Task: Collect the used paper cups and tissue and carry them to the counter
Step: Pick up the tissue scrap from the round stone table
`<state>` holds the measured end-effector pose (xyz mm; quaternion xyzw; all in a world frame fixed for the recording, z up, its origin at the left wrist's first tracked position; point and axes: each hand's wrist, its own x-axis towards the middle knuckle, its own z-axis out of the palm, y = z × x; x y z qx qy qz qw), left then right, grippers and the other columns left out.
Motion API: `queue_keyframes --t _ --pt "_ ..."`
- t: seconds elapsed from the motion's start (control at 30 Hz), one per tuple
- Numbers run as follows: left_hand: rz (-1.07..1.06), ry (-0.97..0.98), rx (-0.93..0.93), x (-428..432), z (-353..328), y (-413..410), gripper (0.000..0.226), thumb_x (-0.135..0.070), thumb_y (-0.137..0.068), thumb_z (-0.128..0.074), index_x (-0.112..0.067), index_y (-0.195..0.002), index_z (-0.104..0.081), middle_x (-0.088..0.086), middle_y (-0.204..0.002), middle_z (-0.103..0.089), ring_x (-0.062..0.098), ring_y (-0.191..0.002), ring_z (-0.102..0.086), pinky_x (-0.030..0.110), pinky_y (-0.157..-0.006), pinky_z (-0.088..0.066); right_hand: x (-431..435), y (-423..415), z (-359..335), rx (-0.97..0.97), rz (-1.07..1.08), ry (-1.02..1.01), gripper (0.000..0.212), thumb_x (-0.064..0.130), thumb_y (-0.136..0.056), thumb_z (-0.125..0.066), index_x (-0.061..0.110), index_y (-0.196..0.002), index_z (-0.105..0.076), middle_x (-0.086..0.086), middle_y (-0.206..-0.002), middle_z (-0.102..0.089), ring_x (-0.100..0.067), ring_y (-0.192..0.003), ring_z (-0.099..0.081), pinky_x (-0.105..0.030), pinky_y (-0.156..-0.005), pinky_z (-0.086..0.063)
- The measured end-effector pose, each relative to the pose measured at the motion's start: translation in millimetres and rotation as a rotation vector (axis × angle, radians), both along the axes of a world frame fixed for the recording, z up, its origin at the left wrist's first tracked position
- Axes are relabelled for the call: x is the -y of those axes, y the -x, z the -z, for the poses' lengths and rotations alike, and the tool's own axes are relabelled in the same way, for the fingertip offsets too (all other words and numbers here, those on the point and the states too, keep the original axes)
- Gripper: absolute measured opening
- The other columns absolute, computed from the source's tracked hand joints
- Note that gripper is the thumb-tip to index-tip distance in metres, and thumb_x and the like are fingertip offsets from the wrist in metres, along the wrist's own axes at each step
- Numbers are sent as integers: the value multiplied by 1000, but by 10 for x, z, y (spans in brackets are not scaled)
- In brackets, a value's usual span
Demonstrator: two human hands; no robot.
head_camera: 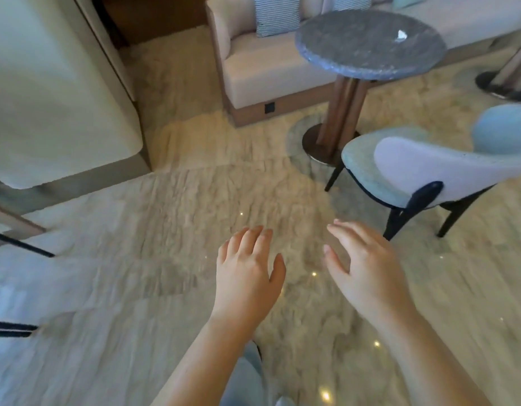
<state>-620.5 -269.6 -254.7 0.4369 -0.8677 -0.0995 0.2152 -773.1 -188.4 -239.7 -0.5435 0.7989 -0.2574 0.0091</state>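
- Left grip [244,273]: palm down, fingers relaxed and slightly spread, holding nothing.
- Right grip [367,273]: just beside the left one, not touching it. Palm turned a bit inward, fingers loosely extended, thumb apart, also holding nothing.
- Tissue [401,35]: small crumpled white piece, well ahead of the right grip and slightly to its right. It lies on the bench [356,63], near the far-right part of the top. Neither grip touches it.
- Bench: round grey stone-look top on a wooden column with a dark round foot, well ahead of both grips.
- Chair [429,171]: pale blue seat, lighter back, dark legs. It sits ahead-right of the right grip, between that grip and the bench, with one rear leg near the fingertips in view.
- Sofa [268,68]: beige, beyond the bench, far ahead of the grips, with a striped cushion [275,13] on it.
- Floor [136,259]: glossy marble under both grips, with small light spots reflected.
- Large pale block [48,98] ahead-left of the left grip; cannot tell what it is.
- Left edge of the view is blurred.
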Motion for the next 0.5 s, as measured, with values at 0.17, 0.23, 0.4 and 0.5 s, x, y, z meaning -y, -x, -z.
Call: queue_keyframes --t 0.17,0.23,0.4,0.5 --pt "82 -18 -10 600 120 404 36 -27 -79 -55 -6 -106 -67 9 -107 -69 30 -100 -64 43 -83 -50 448 306 55 -17 103 15 29 10 -76 -71 3 -103 -67 -11 -106 -68 -30 -94 -64 -42 -80 -53" --pt "118 -37 -17 928 126 565 34 -23 -78 -61 -5 -107 -66 10 -108 -68 31 -100 -64 44 -83 -49 718 434 52 -18 132 -1 28 9 -76 -70 1 -103 -67 -12 -106 -68 -31 -94 -64 -44 -80 -53" --pt "182 -37 -24 1844 -16 911 36 -16 -77 -71 -4 -110 -65 12 -112 -67 33 -104 -62 45 -87 -47 1555 730 -99 -20 203 8 28 12 -80 -67 2 -106 -66 -13 -109 -66 -32 -98 -63 -47 -84 -51" --pt "204 -24 -25 2330 -70 1093 37 -16 -77 -71 -4 -112 -64 12 -113 -66 33 -106 -61 46 -88 -46 2015 866 -152 -27 227 29 28 13 -81 -66 2 -107 -65 -12 -109 -66 -31 -99 -62 -44 -87 -50"
